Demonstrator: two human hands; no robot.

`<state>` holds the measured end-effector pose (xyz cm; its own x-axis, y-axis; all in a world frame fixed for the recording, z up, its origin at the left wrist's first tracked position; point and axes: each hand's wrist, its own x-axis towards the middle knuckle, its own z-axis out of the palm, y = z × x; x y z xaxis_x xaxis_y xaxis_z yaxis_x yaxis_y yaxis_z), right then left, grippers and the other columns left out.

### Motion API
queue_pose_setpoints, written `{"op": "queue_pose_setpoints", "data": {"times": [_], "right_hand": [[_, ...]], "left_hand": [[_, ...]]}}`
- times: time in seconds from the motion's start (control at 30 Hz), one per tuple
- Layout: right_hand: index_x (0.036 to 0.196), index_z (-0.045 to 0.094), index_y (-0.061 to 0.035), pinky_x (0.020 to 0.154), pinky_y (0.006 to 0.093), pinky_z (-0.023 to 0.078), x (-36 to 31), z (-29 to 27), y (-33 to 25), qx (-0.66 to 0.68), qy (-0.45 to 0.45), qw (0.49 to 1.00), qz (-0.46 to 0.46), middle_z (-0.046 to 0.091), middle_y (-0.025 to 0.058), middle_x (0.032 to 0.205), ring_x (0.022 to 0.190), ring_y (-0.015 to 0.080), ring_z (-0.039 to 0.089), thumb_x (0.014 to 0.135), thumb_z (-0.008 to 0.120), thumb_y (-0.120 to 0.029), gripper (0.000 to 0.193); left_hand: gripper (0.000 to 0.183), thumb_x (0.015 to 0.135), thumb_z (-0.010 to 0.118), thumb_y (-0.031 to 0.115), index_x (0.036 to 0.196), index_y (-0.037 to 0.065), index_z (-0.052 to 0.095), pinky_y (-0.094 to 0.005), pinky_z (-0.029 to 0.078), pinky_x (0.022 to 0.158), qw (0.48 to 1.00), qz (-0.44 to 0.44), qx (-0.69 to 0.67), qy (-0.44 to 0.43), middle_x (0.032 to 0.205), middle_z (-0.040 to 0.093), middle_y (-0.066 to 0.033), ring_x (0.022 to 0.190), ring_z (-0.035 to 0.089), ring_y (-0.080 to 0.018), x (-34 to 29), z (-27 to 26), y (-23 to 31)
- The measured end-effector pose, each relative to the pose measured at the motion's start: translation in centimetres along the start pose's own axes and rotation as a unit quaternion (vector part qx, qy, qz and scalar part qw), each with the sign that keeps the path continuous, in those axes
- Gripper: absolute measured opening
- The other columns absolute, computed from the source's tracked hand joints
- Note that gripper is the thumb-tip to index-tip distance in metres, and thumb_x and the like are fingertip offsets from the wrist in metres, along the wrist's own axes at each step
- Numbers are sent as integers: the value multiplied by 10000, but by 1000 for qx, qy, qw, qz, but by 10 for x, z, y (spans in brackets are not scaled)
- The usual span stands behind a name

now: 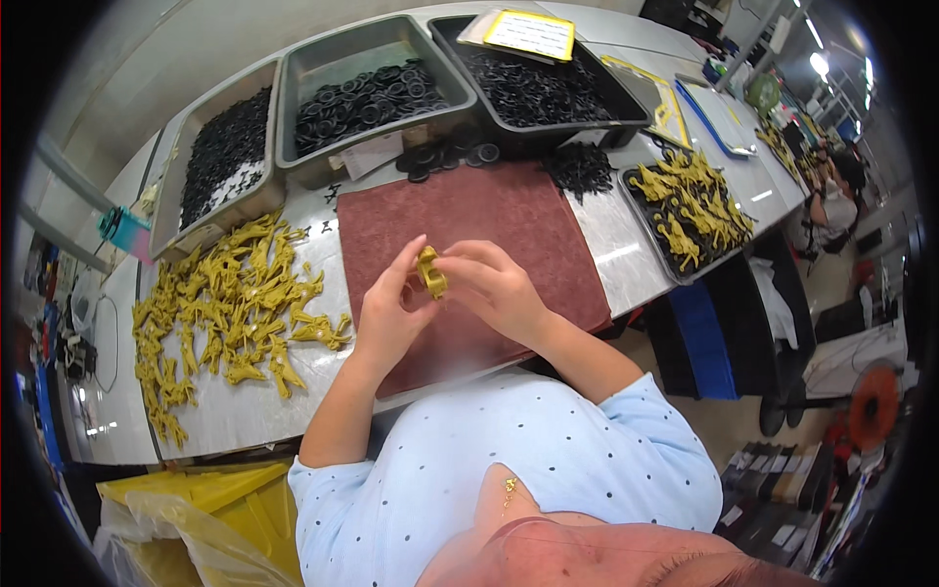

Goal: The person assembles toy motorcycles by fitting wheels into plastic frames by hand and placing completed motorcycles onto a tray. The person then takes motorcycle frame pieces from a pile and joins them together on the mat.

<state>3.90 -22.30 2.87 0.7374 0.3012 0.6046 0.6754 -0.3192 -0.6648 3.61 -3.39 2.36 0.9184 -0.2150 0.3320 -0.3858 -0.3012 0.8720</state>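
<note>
Above a reddish-brown cloth mat (562,240), both hands meet around a small yellow plastic part (431,274). My left hand (393,311) pinches it between thumb and fingers from the left. From the right, my right hand (497,292) curls in with its fingertips against the part; whether they hold a smaller piece is hidden. To the left of the mat lies a spread heap of similar yellow figure-like parts (235,313). At the right, a dark tray (653,245) carries rows of yellow figures with black pieces among them.
Behind the mat stand a left bin (166,220) of small black parts, a grey bin (287,108) of black rings and a dark bin (626,125) of black pieces. Loose black rings (450,155) and a black pile (579,171) lie before them. A yellow crate (245,509) sits below left.
</note>
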Motion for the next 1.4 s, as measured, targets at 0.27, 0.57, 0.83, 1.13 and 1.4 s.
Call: {"op": "queue_pose_setpoints", "data": {"times": [0.27, 0.57, 0.83, 1.13, 1.4], "right_hand": [[965, 675, -8, 734, 343, 546, -5, 2, 5, -103, -11, 983, -152, 622, 120, 1012, 872, 255, 647, 713, 692, -13, 252], [909, 662, 34, 669, 353, 554, -7, 5, -2, -111, 3, 951, -288, 620, 136, 965, 811, 286, 654, 687, 700, -42, 237], [909, 663, 50, 639, 348, 563, -9, 14, 1, -104, 36, 927, -358, 584, 157, 1017, 796, 300, 648, 688, 727, -5, 236], [967, 631, 31, 690, 341, 547, -3, 22, 9, -44, -18, 962, -267, 593, 133, 995, 860, 275, 636, 757, 717, -19, 233], [953, 623, 8, 669, 309, 544, 13, 55, 17, -41, 61, 981, -181, 590, 123, 969, 827, 250, 624, 698, 726, 71, 282]], "left_hand": [[762, 664, 815, 38, 1352, 75, 490, -272, 512, 763, 997, 64, -10, -38, 1085, 617, -84, 904, 603, -167, -9, 13, -7], [766, 666, 849, 134, 1330, -11, 497, -307, 492, 913, 958, 39, -280, -56, 1244, 586, -116, 1094, 591, -195, -19, 10, -28], [819, 595, 889, 193, 1291, -43, 527, -306, 532, 855, 970, 199, -137, -37, 1168, 642, -162, 984, 649, -229, -10, -4, -27], [713, 612, 876, 125, 1236, -51, 577, -299, 546, 834, 975, 214, -56, 23, 1112, 658, -166, 960, 659, -226, -10, -12, -35], [597, 763, 809, 186, 1247, -64, 565, -270, 515, 879, 958, -7, -277, 75, 1105, 645, -120, 990, 630, -168, -13, -9, -49]]}}
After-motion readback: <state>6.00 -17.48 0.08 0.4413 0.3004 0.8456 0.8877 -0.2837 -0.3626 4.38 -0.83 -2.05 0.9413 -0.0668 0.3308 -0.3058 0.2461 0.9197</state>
